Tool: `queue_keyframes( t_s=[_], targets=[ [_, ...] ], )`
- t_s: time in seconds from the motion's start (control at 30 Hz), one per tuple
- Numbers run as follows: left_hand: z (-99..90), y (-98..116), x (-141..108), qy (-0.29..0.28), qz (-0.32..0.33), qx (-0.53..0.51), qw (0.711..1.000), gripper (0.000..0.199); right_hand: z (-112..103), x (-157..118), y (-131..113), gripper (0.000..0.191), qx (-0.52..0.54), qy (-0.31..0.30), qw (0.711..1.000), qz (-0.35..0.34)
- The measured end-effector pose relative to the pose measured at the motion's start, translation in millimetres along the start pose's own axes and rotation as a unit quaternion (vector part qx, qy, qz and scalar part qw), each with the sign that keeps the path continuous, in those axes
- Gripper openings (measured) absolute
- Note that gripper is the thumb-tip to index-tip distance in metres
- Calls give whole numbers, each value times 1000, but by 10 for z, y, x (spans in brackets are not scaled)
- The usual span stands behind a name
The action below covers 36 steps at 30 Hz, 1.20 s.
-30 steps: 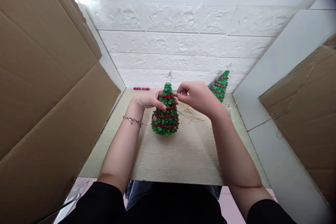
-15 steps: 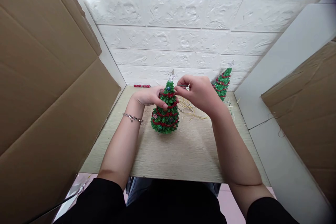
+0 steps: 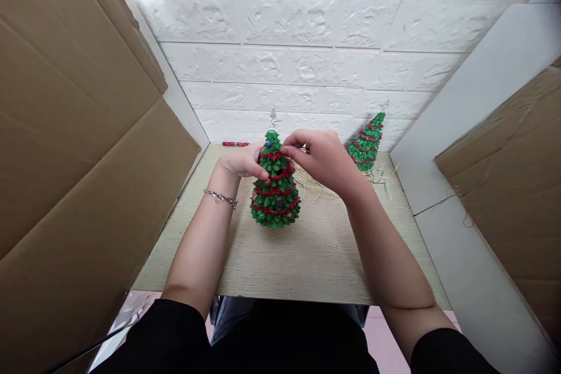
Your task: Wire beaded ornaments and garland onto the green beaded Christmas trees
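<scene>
A small green Christmas tree (image 3: 274, 201) stands upright in front of me, wound with red garland and dotted with small baubles. A clear star (image 3: 273, 121) tops it. Whether its base rests on the table I cannot tell. My left hand (image 3: 245, 162) is wrapped round its upper left side, thumb in front and the other fingers mostly hidden behind. At the upper right of the tree, my right hand (image 3: 318, 158) is closed in a pinch against the branches. A thin dark bit shows by those fingers, too small to name.
A second decorated tree (image 3: 367, 143) leans by the back wall at right. Loose pale wires (image 3: 322, 187) lie behind and right of my right hand. A red pen-like stick (image 3: 235, 144) lies at the table's back left. Cardboard sheets (image 3: 87, 128) flank the table (image 3: 298, 263).
The tree has turned a little in my left hand, and its top has shifted left and straightened. My right hand has moved slightly left with it, still pinched.
</scene>
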<state>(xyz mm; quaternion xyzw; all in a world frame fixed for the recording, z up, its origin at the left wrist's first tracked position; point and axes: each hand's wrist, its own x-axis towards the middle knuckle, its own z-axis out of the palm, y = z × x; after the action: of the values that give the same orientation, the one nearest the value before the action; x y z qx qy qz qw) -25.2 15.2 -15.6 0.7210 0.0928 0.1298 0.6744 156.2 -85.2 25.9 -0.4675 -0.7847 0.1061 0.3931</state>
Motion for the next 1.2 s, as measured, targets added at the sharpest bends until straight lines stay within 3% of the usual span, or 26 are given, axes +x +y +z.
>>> queue_keyframes(
  t_s=[0.2, 0.47, 0.8, 1.03, 1.2],
  targets=[
    [-46, -31, -43, 47, 17, -16, 999, 89, -4, -15, 65, 21, -12, 5, 997, -70],
    [-47, -50, -8, 37, -6, -8, 999, 87, 78, -1, 73, 35, 69, 68, 995, -9],
    [-63, -92, -17, 69, 8, -28, 997, 89, 163, -5, -1, 27, 72, 99, 991, 47],
    [-50, -55, -29, 59, 14, -37, 997, 83, 200, 16, 42, 19, 120, 87, 988, 42],
    [-48, -51, -31, 60, 16, -26, 998, 81, 189, 22, 62, 23, 145, 65, 987, -1]
  ],
)
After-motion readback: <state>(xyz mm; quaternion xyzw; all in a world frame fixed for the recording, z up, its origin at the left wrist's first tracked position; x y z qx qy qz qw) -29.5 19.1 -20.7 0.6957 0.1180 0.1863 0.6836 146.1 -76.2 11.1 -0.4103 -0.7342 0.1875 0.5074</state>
